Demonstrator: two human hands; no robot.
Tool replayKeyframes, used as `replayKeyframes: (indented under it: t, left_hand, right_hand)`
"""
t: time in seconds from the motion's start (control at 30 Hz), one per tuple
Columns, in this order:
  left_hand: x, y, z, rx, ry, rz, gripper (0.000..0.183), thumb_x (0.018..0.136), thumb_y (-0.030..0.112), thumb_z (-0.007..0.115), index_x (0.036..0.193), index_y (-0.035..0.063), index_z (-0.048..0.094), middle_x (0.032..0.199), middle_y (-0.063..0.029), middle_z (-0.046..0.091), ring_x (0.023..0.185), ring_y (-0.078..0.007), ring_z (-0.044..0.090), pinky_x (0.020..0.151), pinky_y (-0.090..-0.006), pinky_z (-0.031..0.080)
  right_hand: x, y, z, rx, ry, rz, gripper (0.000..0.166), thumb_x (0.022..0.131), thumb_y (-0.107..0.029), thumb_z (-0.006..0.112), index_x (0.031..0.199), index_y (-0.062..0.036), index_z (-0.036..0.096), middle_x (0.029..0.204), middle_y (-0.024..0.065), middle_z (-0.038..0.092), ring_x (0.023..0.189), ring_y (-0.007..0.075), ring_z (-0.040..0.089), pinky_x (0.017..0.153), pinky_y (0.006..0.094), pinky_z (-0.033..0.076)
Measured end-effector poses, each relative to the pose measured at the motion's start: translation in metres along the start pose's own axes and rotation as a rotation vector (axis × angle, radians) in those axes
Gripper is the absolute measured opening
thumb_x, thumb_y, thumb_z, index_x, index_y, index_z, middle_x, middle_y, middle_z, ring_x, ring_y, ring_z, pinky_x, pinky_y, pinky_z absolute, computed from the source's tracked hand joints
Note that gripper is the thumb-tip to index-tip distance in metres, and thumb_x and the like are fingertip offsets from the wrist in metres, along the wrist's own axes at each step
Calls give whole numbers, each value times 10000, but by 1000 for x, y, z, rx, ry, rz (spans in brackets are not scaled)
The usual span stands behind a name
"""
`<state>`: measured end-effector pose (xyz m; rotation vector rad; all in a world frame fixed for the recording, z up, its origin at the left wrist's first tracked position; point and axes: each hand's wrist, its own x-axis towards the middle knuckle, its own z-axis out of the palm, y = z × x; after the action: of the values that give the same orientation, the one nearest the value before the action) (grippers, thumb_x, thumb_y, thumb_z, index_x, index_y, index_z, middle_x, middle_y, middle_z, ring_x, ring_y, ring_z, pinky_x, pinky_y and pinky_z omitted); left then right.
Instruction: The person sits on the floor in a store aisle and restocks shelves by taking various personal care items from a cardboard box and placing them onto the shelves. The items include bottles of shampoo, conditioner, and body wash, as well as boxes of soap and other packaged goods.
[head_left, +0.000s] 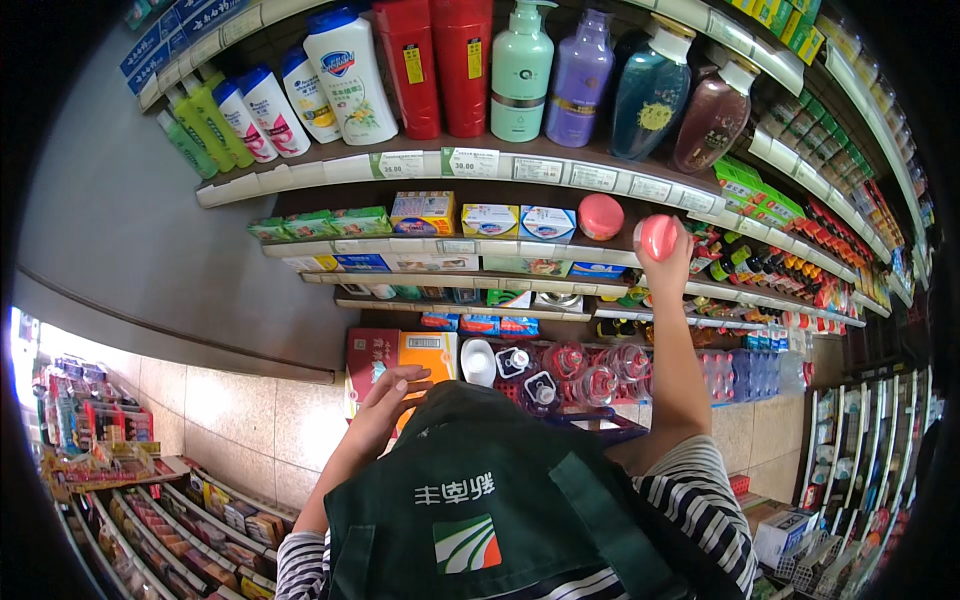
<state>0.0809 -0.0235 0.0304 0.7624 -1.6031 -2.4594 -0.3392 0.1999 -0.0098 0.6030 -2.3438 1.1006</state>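
Observation:
My right hand (675, 251) grips a round container with a pink lid (658, 238), at the front edge of a shelf. Just left of it, a similar pink round container (601, 217) sits on that shelf beside boxed bar soaps (547, 223). My left hand (394, 394) hangs low in front of my body with its fingers loosely spread, and nothing shows in it. Behind its fingertips stand a dark red carton (371, 356) and an orange carton (429, 356). I wear a dark green apron (480, 450) over striped sleeves.
Above, a shelf holds a Safeguard bottle (352, 82), red bottles (461, 67), and green (523, 75) and purple (580, 82) pump bottles. Several large red-capped bottles (600, 384) stand low before me. A grey panel (172, 247) closes off the left side. Sauce bottles (739, 259) fill shelves at right.

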Motion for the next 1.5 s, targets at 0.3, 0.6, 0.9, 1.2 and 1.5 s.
replayKeyframes:
  t: [0.3, 0.6, 0.9, 1.2, 1.5]
  left_hand:
    - [18, 13, 15, 406, -279, 251, 450, 887, 135, 520, 1292, 31, 352, 1347, -123, 394, 1237, -244, 406, 1029, -384, 310]
    - [19, 37, 38, 806, -414, 575, 876, 618, 97, 798, 1336, 65, 297, 1352, -154, 337, 1280, -309, 332, 1045, -372, 292]
    - [24, 4, 28, 225, -497, 611, 790, 675, 67, 770, 1254, 117, 236, 1416, -184, 229, 1315, -271, 276, 1026, -380, 308]
    - [22, 5, 26, 656, -373, 790, 800, 658, 15, 761, 1281, 102, 267, 1372, -187, 299, 1304, -301, 295, 1046, -415, 293]
    - [16, 13, 34, 720, -349, 696, 781, 606, 24, 780, 1268, 86, 371, 1258, -129, 420, 1179, -273, 441, 961, -366, 393]
  right_hand:
    - [-110, -115, -58, 1491, -873, 667, 641, 740, -252, 671, 1262, 15, 411, 1208, 130, 523, 1124, 229, 517, 956, 356, 416]
    - [-148, -214, -61, 999, -1119, 109, 544, 880, -446, 540, 1159, 9, 436, 1085, 92, 517, 1014, 149, 490, 882, 294, 403]
    - [-176, -214, -64, 1624, -1200, 790, 617, 928, -455, 409, 1372, -43, 289, 1338, 96, 406, 1225, 196, 416, 977, 383, 381]
    - [-186, -218, -64, 1202, -955, 445, 524, 860, -344, 591, 1223, -41, 367, 1218, 85, 457, 1147, 171, 457, 969, 336, 376]
    - [-193, -210, -66, 1345, -914, 713, 539, 934, -510, 350, 1206, -47, 389, 1189, 93, 463, 1126, 181, 469, 938, 361, 416]
